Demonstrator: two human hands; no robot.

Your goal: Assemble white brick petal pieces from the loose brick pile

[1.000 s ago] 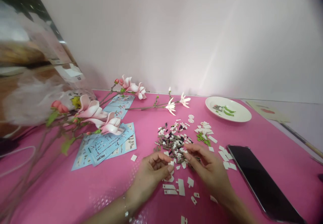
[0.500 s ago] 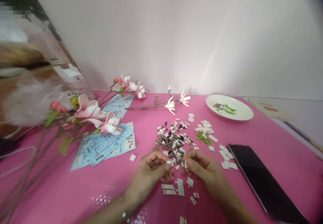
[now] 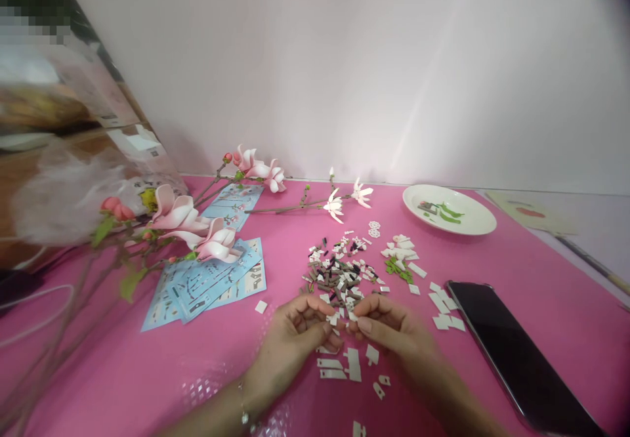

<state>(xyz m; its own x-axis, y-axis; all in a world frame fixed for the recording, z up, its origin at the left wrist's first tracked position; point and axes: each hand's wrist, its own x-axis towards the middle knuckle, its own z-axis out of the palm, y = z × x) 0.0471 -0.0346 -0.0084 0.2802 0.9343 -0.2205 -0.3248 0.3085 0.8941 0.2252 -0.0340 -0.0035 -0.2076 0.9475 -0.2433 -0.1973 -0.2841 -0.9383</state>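
Observation:
My left hand (image 3: 306, 329) pinches a small white toy brick piece (image 3: 333, 319) between thumb and fingertips. Close beside it, my right hand (image 3: 384, 324) is closed on another small white brick piece (image 3: 353, 317), mostly covered by the fingers. The fingertips of both hands nearly meet over the table. Just beyond them spreads a pile of brown, white and black brick pieces (image 3: 335, 273). Below the hands lie several flat white pieces (image 3: 353, 365), some with holes or tabs.
A black phone (image 3: 516, 352) lies at right, and a white plate (image 3: 472, 226) with green pieces stands behind. White tiles (image 3: 440, 302) and green pieces (image 3: 398, 269) lie right of the pile. At left are blue instruction sheets (image 3: 216, 292), pink flower branches (image 3: 216, 240) and a white flower branch (image 3: 295, 208).
My right hand has moved slightly left, bringing its white piece closer to the one in my left hand. The left hand stays nearly in place.

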